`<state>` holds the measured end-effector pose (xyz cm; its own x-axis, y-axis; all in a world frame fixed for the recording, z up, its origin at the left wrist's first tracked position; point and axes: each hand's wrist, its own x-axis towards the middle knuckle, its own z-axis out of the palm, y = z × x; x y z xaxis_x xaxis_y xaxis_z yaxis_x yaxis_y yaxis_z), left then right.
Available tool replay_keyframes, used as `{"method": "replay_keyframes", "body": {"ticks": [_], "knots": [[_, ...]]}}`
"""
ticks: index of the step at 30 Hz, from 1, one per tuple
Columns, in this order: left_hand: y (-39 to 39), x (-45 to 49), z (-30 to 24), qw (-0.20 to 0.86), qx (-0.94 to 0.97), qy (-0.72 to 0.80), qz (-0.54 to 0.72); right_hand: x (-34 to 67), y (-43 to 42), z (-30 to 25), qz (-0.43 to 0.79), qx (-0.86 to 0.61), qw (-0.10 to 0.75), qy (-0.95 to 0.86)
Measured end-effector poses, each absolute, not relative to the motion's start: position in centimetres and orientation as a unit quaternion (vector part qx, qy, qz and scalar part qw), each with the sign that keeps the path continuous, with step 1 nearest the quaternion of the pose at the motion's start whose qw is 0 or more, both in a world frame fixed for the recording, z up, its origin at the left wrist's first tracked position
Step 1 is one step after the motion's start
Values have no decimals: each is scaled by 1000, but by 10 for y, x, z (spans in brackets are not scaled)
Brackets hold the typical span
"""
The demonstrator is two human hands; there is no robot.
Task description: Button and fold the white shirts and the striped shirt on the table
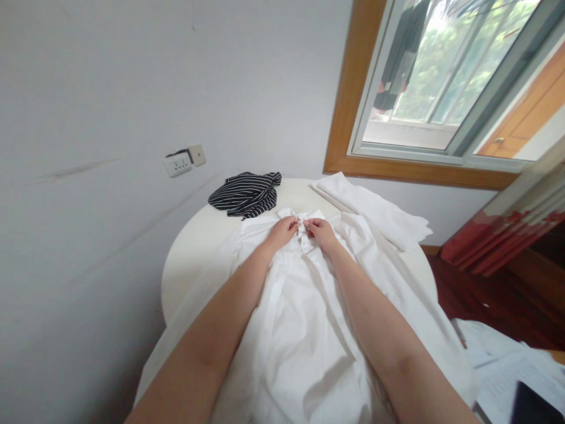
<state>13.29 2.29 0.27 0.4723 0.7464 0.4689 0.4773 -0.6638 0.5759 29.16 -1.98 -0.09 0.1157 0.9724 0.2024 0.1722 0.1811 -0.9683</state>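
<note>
A white shirt lies spread over a round white table, its collar end at the far side. My left hand and my right hand meet at the shirt's collar. Both have their fingers pinched on the fabric at the front opening, close together and nearly touching. My forearms stretch over the shirt's body.
A black-and-white striped garment lies bunched at the table's far edge. Another white cloth lies at the far right of the table. A wall socket sits on the grey wall. A wood-framed window is at upper right, red fabric and papers at right.
</note>
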Motion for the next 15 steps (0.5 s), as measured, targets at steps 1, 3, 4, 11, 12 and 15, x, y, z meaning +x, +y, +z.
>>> {"method": "replay_keyframes", "body": {"ticks": [1, 3, 4, 11, 12, 15], "knots": [[23, 132, 3, 179, 838, 373, 356, 292, -20, -1, 369, -521, 532, -557], [22, 131, 5, 168, 839, 391, 340, 292, -21, -1, 358, -526, 520, -569], [22, 130, 5, 168, 839, 399, 330, 291, -21, 0, 352, -531, 515, -574], [29, 126, 3, 276, 811, 391, 336, 286, -23, 1, 305, -571, 505, -571], [29, 126, 3, 294, 810, 377, 338, 285, -23, 2, 302, -570, 505, -573], [30, 126, 4, 331, 808, 349, 340, 284, -24, 3, 297, -566, 506, -579]]}}
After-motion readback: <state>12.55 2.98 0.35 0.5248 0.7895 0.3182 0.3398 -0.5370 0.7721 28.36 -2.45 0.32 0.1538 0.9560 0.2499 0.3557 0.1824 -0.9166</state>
